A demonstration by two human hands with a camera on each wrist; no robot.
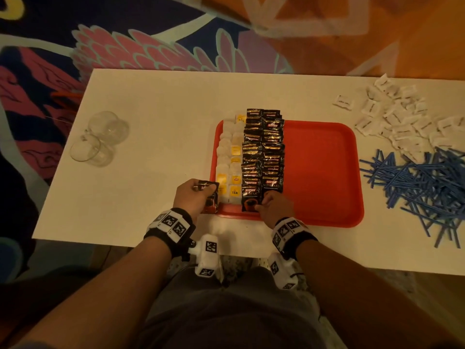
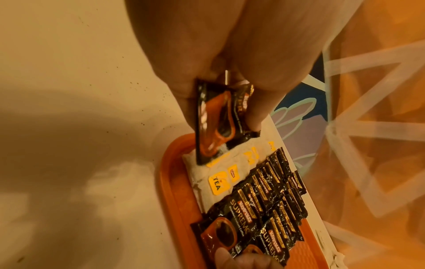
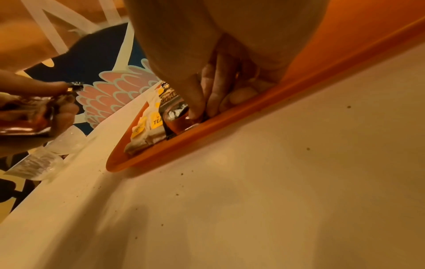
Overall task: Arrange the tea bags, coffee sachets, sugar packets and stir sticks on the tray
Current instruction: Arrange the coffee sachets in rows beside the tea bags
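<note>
Two columns of tea bags (image 1: 230,157) and two of coffee sachets (image 1: 264,152) already fill the left part of the red tray (image 1: 324,172), each item overlapping the next like shingles, which keeps the rows tight and leaves the right half bare for what is to come. We see the left hand (image 1: 192,197) curled around a spare sachet (image 1: 208,197), gripping it just over the tray's near-left corner above the tea; we judge it is a reserve kept close so the next piece can be fed in without reaching away. The right hand (image 1: 274,206) bears down with its fingertips on the nearest sachet (image 1: 250,200) of the left coffee column, at the tray's near rim, most likely to seat or square it against the row. From the right wrist view the fingers look bent onto the packet, though we cannot quite tell whether they pinch its edge or only press it flat. The sugar packets (image 1: 395,114) lie heaped on the white table (image 1: 151,109) to the right, with the blue stir sticks (image 1: 415,182) piled nearer us, both untouched off the tray.
</note>
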